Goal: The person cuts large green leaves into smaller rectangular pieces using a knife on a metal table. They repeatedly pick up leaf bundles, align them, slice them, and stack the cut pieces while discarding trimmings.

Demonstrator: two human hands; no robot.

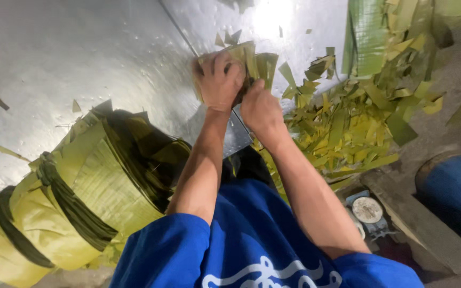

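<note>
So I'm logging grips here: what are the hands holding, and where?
Both hands, left and right, grip a stack of cut green leaves by its near end.

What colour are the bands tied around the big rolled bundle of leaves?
Dark green bands around the yellow-green rolled leaf bundle, in the head view.

A shiny metal tabletop [81, 58] fills the upper left, with a seam [180, 29] running diagonally across it toward the fingers. A bright glare of light [270, 18] reflects off the metal just above the fingers. Right of the fingers, a heap of green and yellow leaf trimmings [348, 122] spreads over the table's edge. Below and left of the fingers lies a big tied bundle of leaves [76, 197]. Far to the lower right stand a blue barrel [454, 192], a wooden plank [422, 224] and a small round scale [368, 210] on the dark floor.
</note>
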